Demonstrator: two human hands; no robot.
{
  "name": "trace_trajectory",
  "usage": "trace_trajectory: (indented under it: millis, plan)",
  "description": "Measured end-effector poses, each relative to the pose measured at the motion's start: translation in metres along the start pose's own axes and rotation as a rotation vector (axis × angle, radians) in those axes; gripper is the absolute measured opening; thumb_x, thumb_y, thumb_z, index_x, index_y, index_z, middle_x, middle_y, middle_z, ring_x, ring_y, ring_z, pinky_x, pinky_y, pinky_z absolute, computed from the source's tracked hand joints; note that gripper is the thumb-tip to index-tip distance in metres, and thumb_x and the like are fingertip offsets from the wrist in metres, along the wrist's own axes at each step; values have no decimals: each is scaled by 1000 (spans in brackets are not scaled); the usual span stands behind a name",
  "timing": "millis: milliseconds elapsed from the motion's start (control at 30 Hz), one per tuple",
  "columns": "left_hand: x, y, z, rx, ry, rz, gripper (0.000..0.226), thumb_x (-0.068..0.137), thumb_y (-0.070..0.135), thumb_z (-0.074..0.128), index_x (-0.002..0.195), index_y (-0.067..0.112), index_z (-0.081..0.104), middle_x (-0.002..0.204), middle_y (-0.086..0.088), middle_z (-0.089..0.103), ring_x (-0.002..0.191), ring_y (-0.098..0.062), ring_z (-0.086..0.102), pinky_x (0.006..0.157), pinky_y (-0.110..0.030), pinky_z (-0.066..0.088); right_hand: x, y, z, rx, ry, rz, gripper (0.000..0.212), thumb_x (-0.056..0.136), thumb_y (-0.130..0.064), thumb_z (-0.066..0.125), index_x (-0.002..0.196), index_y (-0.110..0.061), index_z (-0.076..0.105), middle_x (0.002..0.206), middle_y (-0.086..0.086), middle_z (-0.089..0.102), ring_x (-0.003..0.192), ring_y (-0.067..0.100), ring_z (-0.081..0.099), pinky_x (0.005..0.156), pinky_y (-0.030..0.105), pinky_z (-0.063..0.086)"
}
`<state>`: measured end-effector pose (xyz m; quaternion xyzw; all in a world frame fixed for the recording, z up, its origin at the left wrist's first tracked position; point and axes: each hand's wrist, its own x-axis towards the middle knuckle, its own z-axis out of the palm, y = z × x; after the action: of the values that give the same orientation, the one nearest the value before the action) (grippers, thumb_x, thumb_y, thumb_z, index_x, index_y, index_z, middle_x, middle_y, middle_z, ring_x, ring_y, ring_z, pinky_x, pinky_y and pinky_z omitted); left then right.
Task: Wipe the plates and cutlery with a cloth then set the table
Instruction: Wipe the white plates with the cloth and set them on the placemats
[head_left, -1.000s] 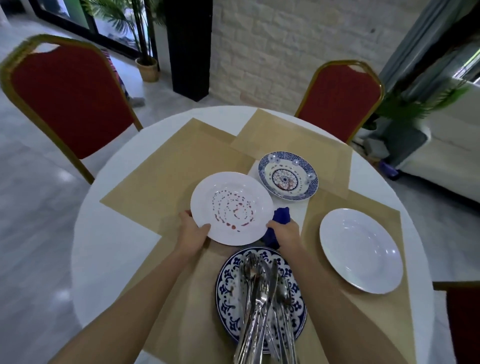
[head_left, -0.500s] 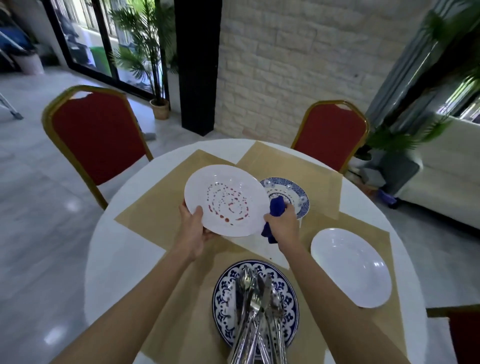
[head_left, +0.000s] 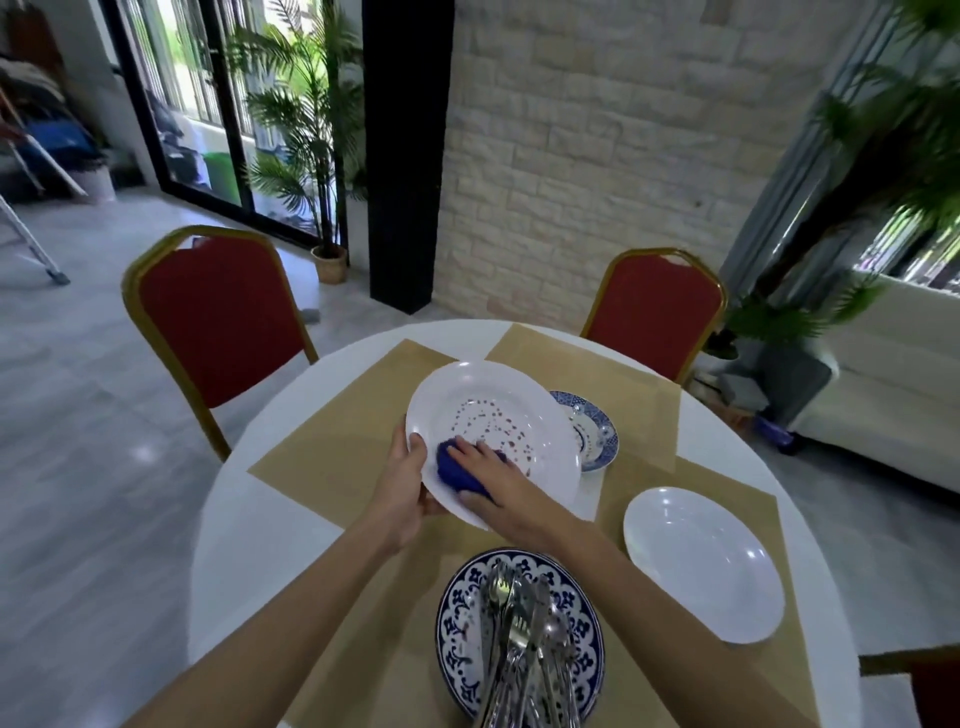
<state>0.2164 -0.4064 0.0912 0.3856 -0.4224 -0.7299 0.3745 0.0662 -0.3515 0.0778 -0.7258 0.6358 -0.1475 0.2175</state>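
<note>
One white plate (head_left: 519, 400), speckled red, hangs tilted above the counter (head_left: 249, 545): my left hand (head_left: 402, 488) grips its left rim, my right hand (head_left: 491, 478) clutches a blue cloth (head_left: 453, 470) pressed onto its face. Cutlery (head_left: 524, 634) lies piled on the blue-patterned plate (head_left: 457, 623) nearest me.

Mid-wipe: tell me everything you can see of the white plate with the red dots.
The white plate is round, glossy, ceramic-looking, with a wide rim and rings of small red dots in its well. It is held above the table, tilted toward the camera. The left hand grips its left rim, thumb on the face; the right hand holds a blue cloth against its lower left.
</note>
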Motion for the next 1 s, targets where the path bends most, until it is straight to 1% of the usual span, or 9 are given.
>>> trace_trajectory:
  millis: [100,167,300,467,600,667,800,900,1000]
  plan:
    - [-6,0,-1,17,-60,-30,27,104,33,25,122,49,39,113,9,64,96,-18,65,72,-46,57,19,3,-6,-241,16,9,62,103,-36,34,154,-23,3,162,-8,-2,148,15,-6,119,39,2]
    - [-8,3,-6,52,-90,-21,28,104,37,25,124,50,39,110,11,65,97,-20,65,80,-55,53,29,8,-16,-420,78,113,64,103,-39,31,154,-23,-3,162,-7,-10,149,17,-8,120,41,2]
    - [1,20,-19,81,-82,58,34,103,39,28,135,48,35,121,12,59,102,-21,62,76,-55,56,24,17,-31,-564,180,348,62,103,-44,22,153,-22,-8,161,-6,-12,149,19,-8,118,44,-3]
    - [14,36,-23,74,-41,120,32,104,36,27,131,50,36,121,18,56,101,-15,60,64,-39,57,1,-3,-6,-464,92,382,59,102,-45,13,155,-20,2,162,-6,-1,149,22,0,118,46,5]
    - [17,27,-19,19,-117,20,31,104,36,26,130,49,36,121,13,58,103,-16,61,73,-43,57,9,-34,6,-229,103,204,54,105,-36,22,155,-24,6,162,-10,1,148,15,0,119,39,6]
    - [16,19,-17,-8,-185,-24,33,104,36,26,133,47,37,121,11,61,105,-17,63,73,-45,57,22,-35,-1,-230,147,183,55,105,-35,24,154,-25,3,162,-10,-1,149,14,-3,120,39,4]
    - [17,14,-12,11,-238,-7,33,103,39,27,133,47,38,121,12,62,104,-18,63,69,-46,56,32,-2,-30,-453,228,347,58,104,-41,19,153,-25,-7,161,-9,-11,148,17,-10,120,44,1]
    - [26,23,-12,18,-219,34,29,102,41,29,125,51,44,122,11,61,108,-21,61,67,-45,56,19,16,-43,-571,276,497,65,94,-51,-3,153,-23,-8,161,-8,-11,149,20,-8,119,44,-1]
    - [37,32,-11,30,-178,90,27,102,39,32,118,57,45,122,12,60,106,-20,61,62,-42,55,6,10,-28,-523,249,589,60,103,-44,13,155,-17,0,162,-4,-1,149,23,1,119,46,7]
